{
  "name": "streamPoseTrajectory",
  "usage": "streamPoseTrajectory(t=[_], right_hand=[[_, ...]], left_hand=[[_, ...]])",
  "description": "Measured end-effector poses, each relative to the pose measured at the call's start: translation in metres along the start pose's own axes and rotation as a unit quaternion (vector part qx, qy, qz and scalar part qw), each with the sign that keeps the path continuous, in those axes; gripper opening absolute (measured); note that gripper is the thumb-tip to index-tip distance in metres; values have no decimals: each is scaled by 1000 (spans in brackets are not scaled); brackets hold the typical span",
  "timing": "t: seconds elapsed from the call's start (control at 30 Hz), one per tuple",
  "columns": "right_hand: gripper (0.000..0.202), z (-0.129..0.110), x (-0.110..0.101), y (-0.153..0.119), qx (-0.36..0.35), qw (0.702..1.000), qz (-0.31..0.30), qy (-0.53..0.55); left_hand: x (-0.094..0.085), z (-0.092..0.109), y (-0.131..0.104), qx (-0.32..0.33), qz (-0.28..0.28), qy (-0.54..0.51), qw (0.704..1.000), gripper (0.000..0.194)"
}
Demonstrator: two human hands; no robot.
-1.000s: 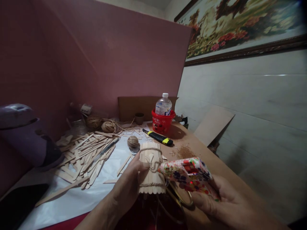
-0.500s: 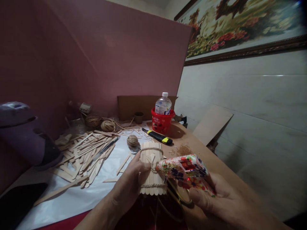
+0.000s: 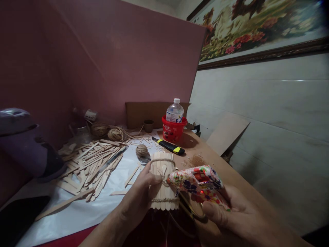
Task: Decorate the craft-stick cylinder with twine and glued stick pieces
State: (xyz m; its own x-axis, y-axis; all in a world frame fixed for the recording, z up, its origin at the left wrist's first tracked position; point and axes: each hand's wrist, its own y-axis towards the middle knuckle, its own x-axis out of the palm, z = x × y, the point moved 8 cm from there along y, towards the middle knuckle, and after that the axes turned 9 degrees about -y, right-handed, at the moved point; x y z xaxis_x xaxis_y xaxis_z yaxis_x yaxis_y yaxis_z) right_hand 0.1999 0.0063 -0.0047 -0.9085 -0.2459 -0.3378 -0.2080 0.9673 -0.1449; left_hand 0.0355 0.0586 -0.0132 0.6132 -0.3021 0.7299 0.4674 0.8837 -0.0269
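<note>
My left hand is closed around the left side of a holder made of popsicle sticks, its thumb pressed on the front. Twine bands run round the holder near its top and bottom, and a small twine bow sits at its middle. In my right hand is a hot glue gun with a flowery pattern and a small red light. Its nozzle points left and meets the holder's front beside the bow. My right palm and fingers are partly hidden behind the glue gun's handle.
Left, a pile of popsicle sticks covers white paper. Beyond the holder lie a twine ball and a black-yellow utility knife. A red bucket holds a plastic bottle. Scissors lie partly under the glue gun.
Almost nothing differs. Both hands, the holder and the glue gun stay in nearly the same place, with the nozzle still at the bow.
</note>
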Motion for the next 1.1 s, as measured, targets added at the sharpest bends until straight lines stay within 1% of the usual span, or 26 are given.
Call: streamPoseTrajectory(t=[0.13,0.3,0.4,0.5,0.63,0.73,0.8,0.97,1.0,1.1], right_hand=[[54,1,0,-1,15,1000,19,11],[55,-4,1,-4,31,999,26,31],[52,-8,-1,-7,36,999,18,25],[49,-9,-1,-9,44,999,2,24],[52,-6,11,-8,49,995,-28,83],[55,-10,19,-8,38,989,-22,139],[57,-13,22,-8,35,988,-15,153],[51,-20,22,-5,-13,993,-4,117],[51,-19,22,-5,-13,994,-3,105],[54,-14,26,-6,16,996,-18,86]], left_hand=[[0,1,2,1,1,2,1000,47],[-1,0,2,-4,2,-9,1000,50],[-1,1,0,-3,6,-3,1000,50],[0,0,-1,-6,0,-8,1000,49],[-1,0,0,-4,2,-18,1000,49],[-3,-1,2,-5,6,-17,1000,50],[-3,-1,3,-7,7,-14,1000,50],[-2,-1,2,-2,24,-8,1000,51],[-2,-1,2,0,27,-8,1000,50],[-1,0,2,6,25,-9,1000,47]])
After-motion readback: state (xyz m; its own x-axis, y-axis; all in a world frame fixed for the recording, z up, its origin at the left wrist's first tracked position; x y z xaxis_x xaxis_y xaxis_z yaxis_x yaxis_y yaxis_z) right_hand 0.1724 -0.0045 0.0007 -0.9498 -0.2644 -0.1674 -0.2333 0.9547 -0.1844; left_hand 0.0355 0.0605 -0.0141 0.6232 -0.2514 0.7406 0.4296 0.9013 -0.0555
